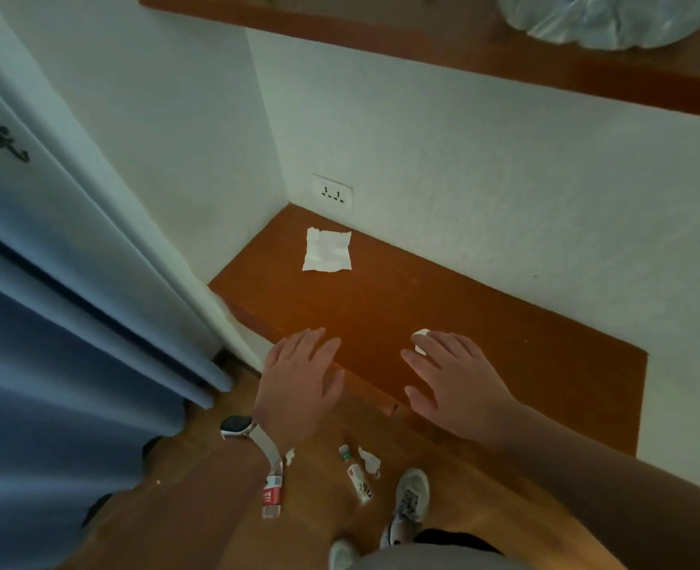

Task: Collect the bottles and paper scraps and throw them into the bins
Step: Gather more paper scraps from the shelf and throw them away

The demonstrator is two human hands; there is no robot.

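A flat white paper sheet (326, 250) lies at the far left of the brown shelf (484, 322), near the wall corner. My right hand (451, 378) hovers flat over the shelf with fingers spread, and a small white paper scrap (419, 338) peeks out at its fingertips. My left hand (299, 384), with a watch on the wrist, is spread open over the shelf's front edge and holds nothing. On the wooden floor below lie two small plastic bottles (273, 489) (358, 479) with red labels. Crumpled paper scraps (369, 459) lie beside them.
A wall socket (332, 192) sits above the shelf's far corner. A blue curtain (52, 364) hangs at the left. An upper wooden shelf (422, 43) carries a white plastic bag (599, 18). My shoes (407, 503) stand on the floor close to the bottles.
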